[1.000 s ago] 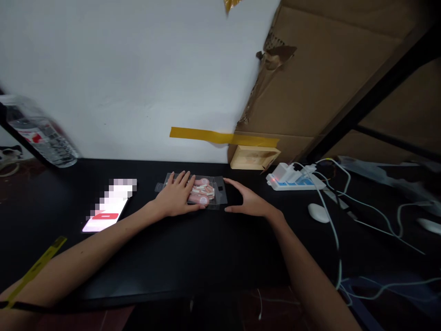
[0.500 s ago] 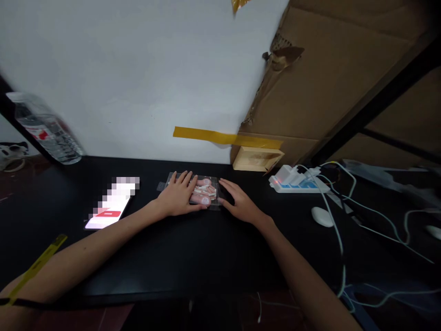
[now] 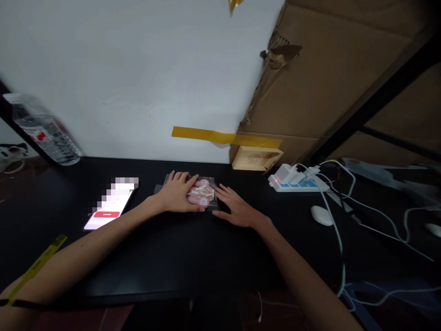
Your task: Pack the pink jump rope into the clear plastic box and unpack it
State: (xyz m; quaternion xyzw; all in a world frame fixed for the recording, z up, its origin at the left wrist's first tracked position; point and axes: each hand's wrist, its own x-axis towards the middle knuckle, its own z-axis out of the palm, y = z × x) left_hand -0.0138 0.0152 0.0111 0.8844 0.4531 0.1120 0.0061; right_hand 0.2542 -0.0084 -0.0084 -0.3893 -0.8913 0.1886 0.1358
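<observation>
A flat clear plastic box [image 3: 211, 205] lies on the black table, with pink and white pieces [image 3: 202, 190] showing inside; the small pieces are too small to name. Across the box's left part rests my left hand [image 3: 177, 193], palm down with fingers spread and thumb towards the near edge. My right hand [image 3: 236, 204] is open at the box's right side, fingertips at or near its edge and thumb by the near right corner. The left part of the box and its contents are hidden under my left hand.
A lit phone [image 3: 112, 204] lies to the left, and a plastic water bottle [image 3: 44, 131] stands behind it. On the right are a white power strip [image 3: 298, 179] with cables and a white rounded case [image 3: 322, 215]. A shallow wooden box [image 3: 257, 157] leans against the cardboard [image 3: 299, 92].
The box has shifted slightly left and shows more clearly. My left hand has moved a little left with it; my right hand's thumb has come slightly lower and left.
</observation>
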